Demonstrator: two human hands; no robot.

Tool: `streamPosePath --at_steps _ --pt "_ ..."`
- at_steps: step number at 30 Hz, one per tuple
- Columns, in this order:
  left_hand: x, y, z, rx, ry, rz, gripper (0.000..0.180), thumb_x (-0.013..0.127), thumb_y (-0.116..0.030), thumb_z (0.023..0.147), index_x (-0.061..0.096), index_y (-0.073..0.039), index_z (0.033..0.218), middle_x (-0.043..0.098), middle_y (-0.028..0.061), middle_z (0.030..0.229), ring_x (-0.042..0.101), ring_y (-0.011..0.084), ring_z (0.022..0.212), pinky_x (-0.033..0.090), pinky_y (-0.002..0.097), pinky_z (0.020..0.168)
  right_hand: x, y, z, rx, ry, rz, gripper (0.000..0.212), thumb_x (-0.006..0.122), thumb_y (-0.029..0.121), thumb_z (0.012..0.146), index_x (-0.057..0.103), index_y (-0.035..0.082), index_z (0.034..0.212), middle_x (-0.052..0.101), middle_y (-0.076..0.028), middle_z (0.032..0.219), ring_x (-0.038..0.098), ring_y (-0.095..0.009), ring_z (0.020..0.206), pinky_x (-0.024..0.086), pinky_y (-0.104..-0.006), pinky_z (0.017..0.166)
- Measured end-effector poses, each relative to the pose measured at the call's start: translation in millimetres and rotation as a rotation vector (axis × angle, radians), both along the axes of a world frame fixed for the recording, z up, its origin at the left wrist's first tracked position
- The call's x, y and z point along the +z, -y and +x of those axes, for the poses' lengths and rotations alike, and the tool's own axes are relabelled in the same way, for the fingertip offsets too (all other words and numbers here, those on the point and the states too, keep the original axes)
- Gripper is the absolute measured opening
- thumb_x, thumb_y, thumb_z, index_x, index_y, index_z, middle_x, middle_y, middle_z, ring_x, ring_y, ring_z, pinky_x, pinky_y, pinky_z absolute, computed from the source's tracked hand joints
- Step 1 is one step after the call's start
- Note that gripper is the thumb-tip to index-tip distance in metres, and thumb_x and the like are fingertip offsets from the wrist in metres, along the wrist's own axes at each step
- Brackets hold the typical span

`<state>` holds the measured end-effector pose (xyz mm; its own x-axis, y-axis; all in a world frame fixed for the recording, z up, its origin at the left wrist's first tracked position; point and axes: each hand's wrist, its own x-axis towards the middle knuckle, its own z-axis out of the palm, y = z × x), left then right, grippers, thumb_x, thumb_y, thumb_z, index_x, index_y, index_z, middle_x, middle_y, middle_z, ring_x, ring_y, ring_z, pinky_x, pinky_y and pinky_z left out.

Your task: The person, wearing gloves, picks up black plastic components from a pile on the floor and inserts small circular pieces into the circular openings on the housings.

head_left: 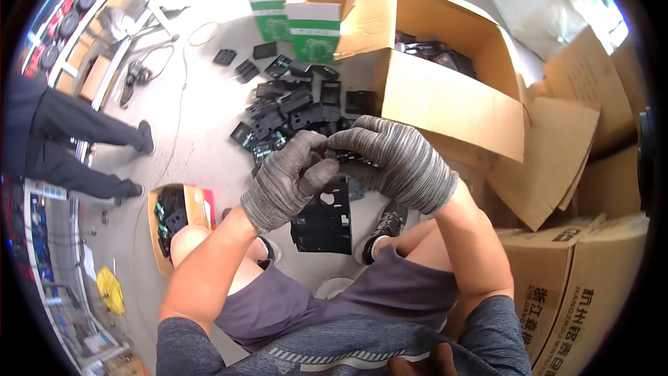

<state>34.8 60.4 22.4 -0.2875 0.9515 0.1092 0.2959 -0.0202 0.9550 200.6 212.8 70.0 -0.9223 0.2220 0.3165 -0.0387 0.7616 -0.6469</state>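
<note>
Left hand (287, 177), gray knit glove (273, 193): fingers curled, thumb near fingertips. Right hand (402, 160), matching glove: fingers bent, tips close to left hand's. Contact area poorly seen; cannot tell whether either clamps black panel (318, 232), with cutouts, directly below hands, between shoes (391, 223). Pile of black parts (298, 101): on floor, beyond hands. Open carton (445, 101), dark parts (445, 58) inside: right of pile. Two green-and-white boxes (314, 40): far side of pile.
</note>
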Motion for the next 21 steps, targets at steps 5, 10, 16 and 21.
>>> streamPosePath --at_steps 5,10,16,21 --pt "-7.1 19.5 -16.0 0.057 -0.186 -0.011 0.031 0.069 -0.025 0.096 0.061 -0.003 0.116 0.068 0.0112 0.090 0.068 0.0195 0.080 0.054 0.0328 0.074 -36.1 13.1 -26.9 0.059 -0.081 -0.246 0.040 0.075 0.010 0.087 0.065 0.007 0.126 0.065 -0.010 0.100 0.067 -0.024 0.087 0.056 -0.0346 0.077" --pt "-22.0 30.1 -27.7 0.124 -0.308 0.083 0.032 0.069 -0.021 0.095 0.059 -0.003 0.120 0.070 0.0093 0.086 0.068 0.0147 0.074 0.055 0.0311 0.070 -60.7 18.7 -42.4 0.028 0.170 -0.810 0.029 0.061 0.028 0.103 0.062 0.003 0.117 0.065 -0.006 0.096 0.059 -0.012 0.081 0.051 -0.0304 0.071" --pt "-24.0 30.2 -23.3 0.212 -0.250 0.053 0.029 0.074 -0.018 0.089 0.065 -0.003 0.112 0.071 0.0161 0.092 0.072 0.0338 0.084 0.058 0.0395 0.072 -80.7 29.9 -47.3 0.107 0.141 -0.960 0.032 0.060 0.034 0.103 0.059 0.006 0.119 0.057 0.001 0.092 0.052 -0.008 0.084 0.047 -0.0258 0.076" --pt "-19.4 29.5 -22.5 0.178 -0.362 0.019 0.029 0.074 -0.019 0.089 0.065 -0.004 0.112 0.071 0.0169 0.093 0.072 0.0345 0.083 0.058 0.0399 0.073 -67.5 35.8 -56.2 0.063 0.112 -1.162 0.055 0.062 0.040 0.100 0.049 0.006 0.141 0.059 -0.002 0.110 0.053 -0.010 0.101 0.045 -0.0278 0.095"
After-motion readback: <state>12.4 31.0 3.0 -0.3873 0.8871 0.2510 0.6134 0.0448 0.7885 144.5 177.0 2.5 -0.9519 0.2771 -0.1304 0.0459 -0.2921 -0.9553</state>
